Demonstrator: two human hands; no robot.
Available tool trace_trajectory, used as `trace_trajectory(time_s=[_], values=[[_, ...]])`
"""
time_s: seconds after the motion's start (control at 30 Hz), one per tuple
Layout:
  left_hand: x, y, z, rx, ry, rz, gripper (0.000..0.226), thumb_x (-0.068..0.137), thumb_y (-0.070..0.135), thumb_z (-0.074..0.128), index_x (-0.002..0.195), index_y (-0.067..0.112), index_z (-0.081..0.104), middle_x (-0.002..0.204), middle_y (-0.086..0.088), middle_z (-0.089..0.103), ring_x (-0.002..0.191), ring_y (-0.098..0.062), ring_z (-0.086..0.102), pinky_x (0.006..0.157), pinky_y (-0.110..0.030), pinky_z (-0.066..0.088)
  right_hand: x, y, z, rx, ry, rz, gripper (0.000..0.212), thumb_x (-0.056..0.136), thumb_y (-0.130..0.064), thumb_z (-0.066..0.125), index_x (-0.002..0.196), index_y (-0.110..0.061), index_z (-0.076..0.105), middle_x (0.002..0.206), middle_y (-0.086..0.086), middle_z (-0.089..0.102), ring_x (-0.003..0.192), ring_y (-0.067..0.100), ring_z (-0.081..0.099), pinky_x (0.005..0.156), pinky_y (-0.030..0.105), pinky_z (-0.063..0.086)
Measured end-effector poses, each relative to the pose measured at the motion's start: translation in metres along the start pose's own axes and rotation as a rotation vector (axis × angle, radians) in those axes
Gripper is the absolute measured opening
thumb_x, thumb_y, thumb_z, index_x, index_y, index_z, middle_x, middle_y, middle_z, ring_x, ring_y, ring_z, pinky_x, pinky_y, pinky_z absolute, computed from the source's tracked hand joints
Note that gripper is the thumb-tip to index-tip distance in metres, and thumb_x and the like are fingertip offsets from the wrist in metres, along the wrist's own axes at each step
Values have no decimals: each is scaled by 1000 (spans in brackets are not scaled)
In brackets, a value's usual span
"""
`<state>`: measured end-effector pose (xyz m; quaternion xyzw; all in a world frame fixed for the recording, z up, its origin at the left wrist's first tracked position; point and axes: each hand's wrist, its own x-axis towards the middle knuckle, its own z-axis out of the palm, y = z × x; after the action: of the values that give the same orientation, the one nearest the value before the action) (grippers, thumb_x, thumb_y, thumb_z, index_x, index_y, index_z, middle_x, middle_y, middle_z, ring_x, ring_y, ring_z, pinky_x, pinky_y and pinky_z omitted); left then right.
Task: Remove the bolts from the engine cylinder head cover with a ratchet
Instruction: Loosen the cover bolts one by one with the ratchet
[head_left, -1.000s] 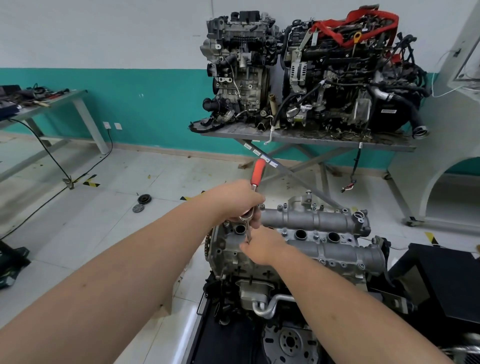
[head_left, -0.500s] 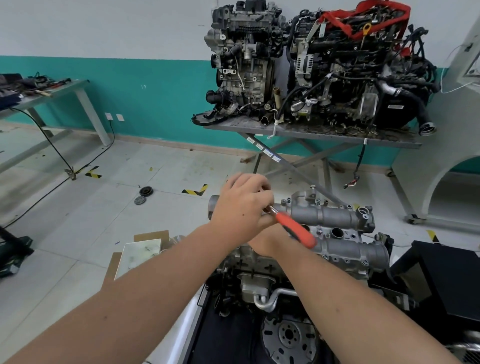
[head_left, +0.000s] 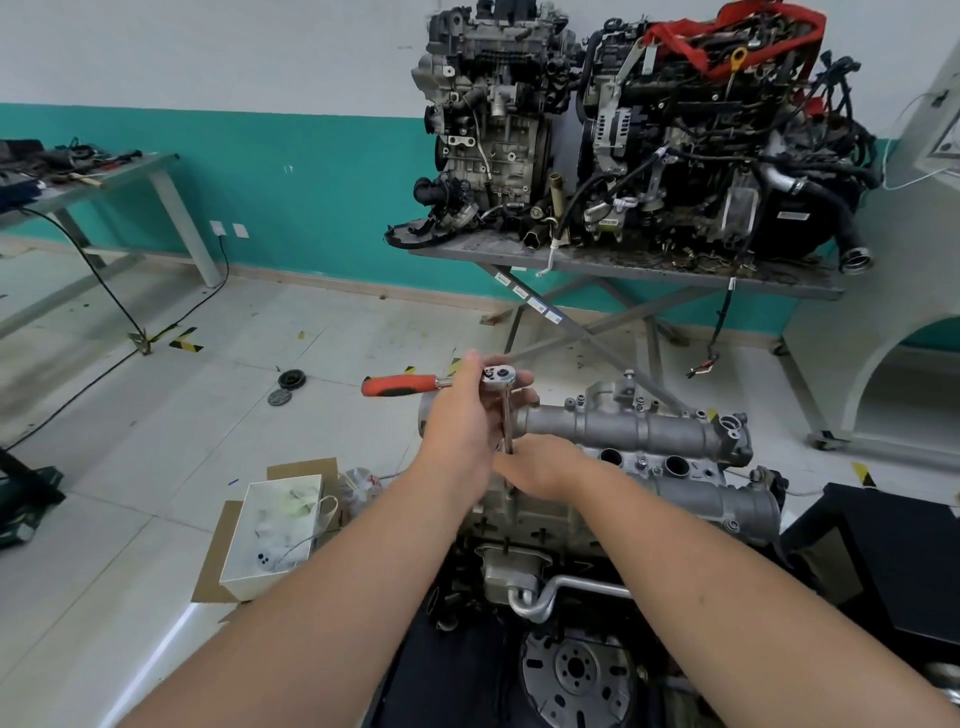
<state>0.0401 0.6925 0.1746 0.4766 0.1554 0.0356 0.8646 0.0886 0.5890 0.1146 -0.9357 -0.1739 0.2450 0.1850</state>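
Above the cover's (head_left: 639, 431) left edge, both hands, left hand (head_left: 462, 421) and right hand (head_left: 540, 467), grip the ratchet (head_left: 447, 383)

The ratchet (head_left: 447, 383) has an orange-red handle with black inlay and a bright chrome head and extension. The cylinder head cover (head_left: 644, 434) is dull silver-grey cast metal. At twelve o'clock, the wall (head_left: 311, 171) is white above a teal band. A red strap (head_left: 727, 41) crosses the black engine (head_left: 727, 156) at one o'clock. The floor (head_left: 156, 415) is pale grey tile with yellow-and-black striped tape (head_left: 185, 340). The box (head_left: 275, 530) at eight o'clock is white on brown cardboard.
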Motion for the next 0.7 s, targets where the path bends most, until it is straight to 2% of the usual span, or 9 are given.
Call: trace_trajectory(time_s=[0.07, 0.2, 0.27, 0.4, 0.43, 0.47, 0.53, 0.63, 0.7], values=[[2, 7, -1, 107, 15, -47, 29, 105, 37, 43, 98, 16, 61, 75, -7, 72, 71, -24, 72, 63, -32, 56, -2, -1, 1, 11, -15, -23, 35, 92, -56, 38, 84, -29, 59, 94, -3, 64, 95, 22, 58, 81, 36, 45], [4, 15, 1, 489, -125, -110, 32, 94, 40, 46, 102, 12, 59, 74, -9, 72, 80, -27, 73, 98, -49, 51, 1, 1, 2, 0, -32, -33, 30, 90, -34, 44, 64, -20, 48, 71, -1, 52, 67, 17, 48, 61, 33, 37], [2, 21, 6, 600, -186, -122, 35, 93, 41, 45, 102, 11, 60, 79, -11, 75, 88, -29, 75, 101, -50, 50, -1, 3, 2, 29, -26, -56, 29, 89, -27, 44, 61, -19, 42, 65, -1, 46, 62, 16, 42, 61, 34, 35], [9, 34, 18, 795, -216, -156, 30, 100, 35, 44, 100, 8, 57, 79, -12, 76, 85, -31, 75, 92, -45, 57, -5, 6, 3, 50, 8, -52, 30, 91, -29, 44, 62, -21, 41, 67, -2, 48, 64, 15, 44, 59, 32, 33], [10, 38, 20, 855, -238, -170, 26, 100, 30, 44, 99, 7, 56, 77, -13, 75, 80, -31, 75, 82, -40, 60, -5, 6, 5, 27, 12, -61, 31, 92, -30, 43, 62, -22, 41, 68, -3, 48, 66, 16, 45, 58, 32, 32], [11, 43, 22, 931, -279, -182, 25, 99, 26, 44, 101, 4, 56, 74, -13, 74, 72, -28, 73, 67, -31, 58, -5, 6, 5, -14, 17, -69, 31, 93, -32, 42, 63, -23, 41, 69, -4, 48, 68, 16, 46, 57, 31, 31], [12, 49, 27, 1136, -366, -188, 27, 100, 23, 45, 105, 1, 59, 71, -10, 75, 58, -16, 69, 50, -21, 49, -4, 5, 8, -66, 32, -97, 32, 94, -32, 42, 63, -23, 41, 68, -4, 45, 67, 17, 46, 54, 30, 28], [15, 58, 38, 1607, -366, -3, 24, 97, 24, 50, 84, 11, 64, 53, 5, 66, 41, -8, 56, 42, -19, 39, -3, 3, 9, -49, 36, -119, 33, 92, -30, 45, 60, -19, 41, 64, -2, 45, 61, 17, 43, 54, 32, 29], [15, 58, 44, 1886, -374, 191, 19, 94, 21, 52, 79, 15, 60, 54, 7, 59, 43, -10, 50, 42, -23, 34, -3, 3, 11, -64, 54, -101, 36, 92, -31, 46, 60, -17, 42, 63, 0, 46, 59, 17, 42, 53, 32, 30]])
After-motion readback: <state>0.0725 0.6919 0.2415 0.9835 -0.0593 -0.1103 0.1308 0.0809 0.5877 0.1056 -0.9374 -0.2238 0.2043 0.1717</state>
